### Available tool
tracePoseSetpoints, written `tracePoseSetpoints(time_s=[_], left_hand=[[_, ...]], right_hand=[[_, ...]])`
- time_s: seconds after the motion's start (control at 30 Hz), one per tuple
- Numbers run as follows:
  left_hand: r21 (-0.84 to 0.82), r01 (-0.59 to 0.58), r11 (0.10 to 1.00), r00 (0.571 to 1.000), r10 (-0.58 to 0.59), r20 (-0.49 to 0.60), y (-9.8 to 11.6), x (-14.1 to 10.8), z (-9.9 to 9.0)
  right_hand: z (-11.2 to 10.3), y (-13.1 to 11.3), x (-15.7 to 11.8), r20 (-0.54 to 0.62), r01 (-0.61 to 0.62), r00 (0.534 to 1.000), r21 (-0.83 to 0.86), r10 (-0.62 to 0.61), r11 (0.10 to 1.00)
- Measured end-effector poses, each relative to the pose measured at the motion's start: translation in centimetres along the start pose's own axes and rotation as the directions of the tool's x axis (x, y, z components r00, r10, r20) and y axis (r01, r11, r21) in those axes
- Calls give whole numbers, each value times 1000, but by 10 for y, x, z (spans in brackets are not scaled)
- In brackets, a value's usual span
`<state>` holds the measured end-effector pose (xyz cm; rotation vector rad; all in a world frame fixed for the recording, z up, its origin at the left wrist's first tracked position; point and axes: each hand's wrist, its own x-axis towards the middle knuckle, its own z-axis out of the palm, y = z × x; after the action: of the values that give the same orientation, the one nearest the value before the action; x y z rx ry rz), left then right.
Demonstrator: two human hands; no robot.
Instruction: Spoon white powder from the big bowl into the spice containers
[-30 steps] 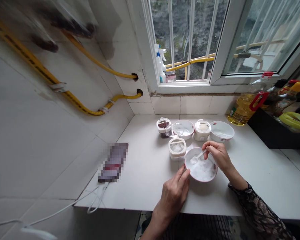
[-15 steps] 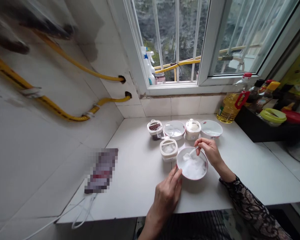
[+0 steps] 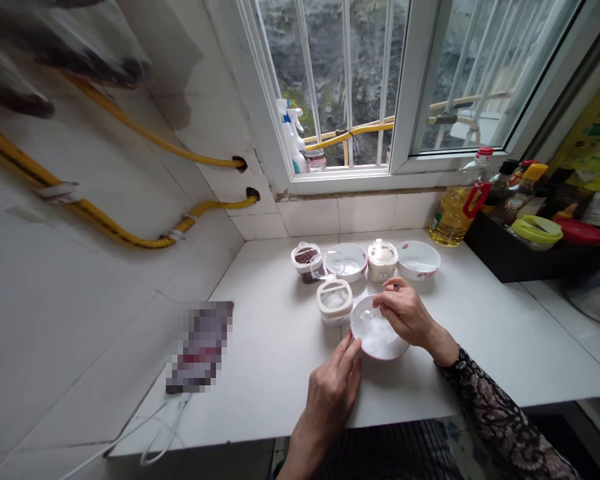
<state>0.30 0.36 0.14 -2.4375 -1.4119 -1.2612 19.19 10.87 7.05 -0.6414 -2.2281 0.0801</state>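
A white bowl with a pinkish rim [image 3: 381, 358] sits on the counter and holds loose white powder [image 3: 379, 339]. At its left edge my left hand [image 3: 331, 381] grips the rim with its fingertips. My right hand [image 3: 405, 313] is closed around a white spoon [image 3: 367, 314] over the bowl; the fingers hide most of the handle, and the spoon's head is at the powder. A lidded clear jar with white contents [image 3: 335, 303] stands just beyond my left fingertips.
Behind are a jar of dark reddish bits [image 3: 306, 259], a jar of pale contents [image 3: 383, 261] and two white bowls, one left [image 3: 349, 261], one right [image 3: 419, 259]. An oil bottle [image 3: 453, 217] and a black condiment box [image 3: 495, 257] stand right. A blurred-out flat object [image 3: 200, 347] lies left.
My right hand has moved slightly left and turned over the bowl, now covering more of the spoon. My left hand stays at the rim. The whole view has shifted slightly.
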Motion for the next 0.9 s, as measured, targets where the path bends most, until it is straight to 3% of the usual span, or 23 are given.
tracePoseSetpoints(time_s=[0.23, 0.43, 0.53, 0.7, 0.9], left_hand=[[11, 3, 1000, 1000, -3, 3, 0, 1, 0], [34, -14, 999, 1000, 14, -17, 1, 2, -1], [34, -13, 999, 1000, 14, -20, 1, 2, -1], [25, -4, 1000, 1000, 5, -24, 1, 2, -1], [14, 1, 1000, 1000, -1, -16, 0, 0, 0]], right_hand=[[-6, 5, -1, -18, -75, 997, 42, 76, 996], [-5, 7, -3, 80, -146, 987, 128, 136, 981], [-5, 6, -3, 109, -244, 968, 184, 227, 952], [-8, 5, 0, 95, -482, 873, 316, 478, 817], [-5, 10, 2, 153, -654, 680, 569, 717, 498]])
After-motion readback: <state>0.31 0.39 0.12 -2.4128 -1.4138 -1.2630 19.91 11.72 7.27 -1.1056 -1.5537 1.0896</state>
